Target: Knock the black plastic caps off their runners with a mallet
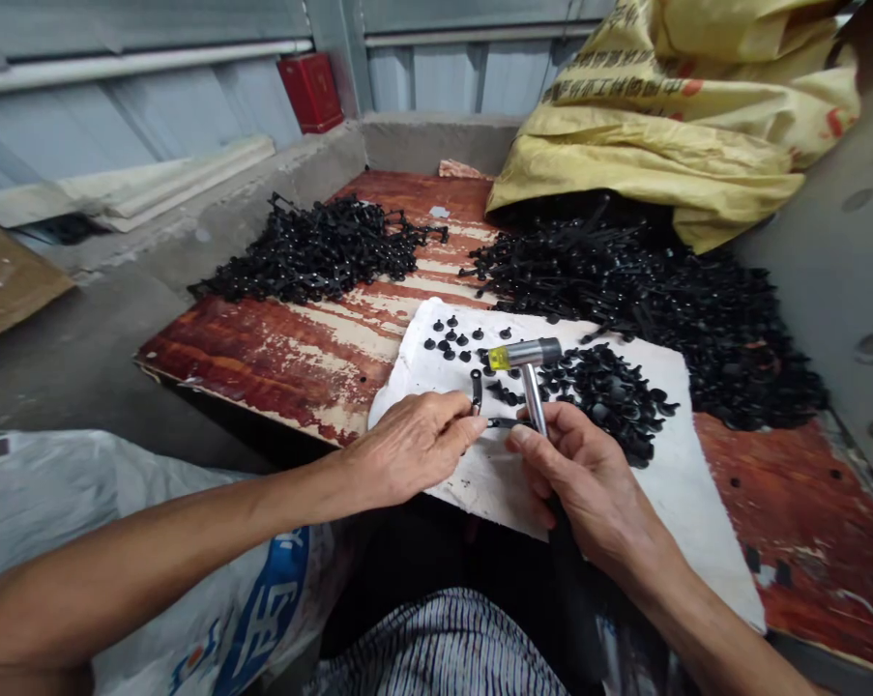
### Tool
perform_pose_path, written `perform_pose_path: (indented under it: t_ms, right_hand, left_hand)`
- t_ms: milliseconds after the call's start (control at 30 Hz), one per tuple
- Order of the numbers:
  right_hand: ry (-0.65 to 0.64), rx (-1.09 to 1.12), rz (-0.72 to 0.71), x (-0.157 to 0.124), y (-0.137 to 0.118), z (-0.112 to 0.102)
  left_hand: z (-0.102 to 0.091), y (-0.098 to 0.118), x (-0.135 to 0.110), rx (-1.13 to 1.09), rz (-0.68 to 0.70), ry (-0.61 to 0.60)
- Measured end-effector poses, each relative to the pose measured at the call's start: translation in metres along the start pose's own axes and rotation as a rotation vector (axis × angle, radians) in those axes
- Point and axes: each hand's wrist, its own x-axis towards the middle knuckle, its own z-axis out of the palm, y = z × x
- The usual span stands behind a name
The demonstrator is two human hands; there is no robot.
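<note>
A small black strip with a ringed end sticks up from the pinched fingertips of my left hand. My right hand is closed around a small mallet, whose metal head has a yellow face and a dark grey one. A second black strip spans the gap between the two hands; whose fingers hold it I cannot tell. Beneath them lies a white cloth, bearing a heap of black disc-shaped pieces on the right. Several stemmed black pieces stand apart at its far left.
Behind the cloth, a heap of black strips rests on the worn red board. A larger black heap spills from a yellow sack at right. A red box sits by the wall; a white plastic bag is at left.
</note>
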Motion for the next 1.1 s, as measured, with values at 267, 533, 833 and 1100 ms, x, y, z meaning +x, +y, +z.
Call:
perform_pose_path:
  t_ms: [267, 533, 833, 1100]
  right_hand:
    - [0.075, 0.065, 0.004, -0.002, -0.003, -0.012]
    - [0.152, 0.294, 0.021, -0.010, 0.004, -0.020]
    - [0.143, 0.338, -0.009, -0.011, 0.009, -0.023]
    - [0.134, 0.333, -0.016, -0.011, 0.011, -0.024]
  left_hand:
    - [-0.016, -0.014, 0.032, -0.264, -0.082, -0.123]
    - [-0.026, -0.028, 0.067, -0.395, -0.007, -0.337]
    - [-0.033, -0.024, 0.078, -0.496, -0.094, -0.428]
    - [-0.031, -0.021, 0.081, -0.502, -0.148, -0.403]
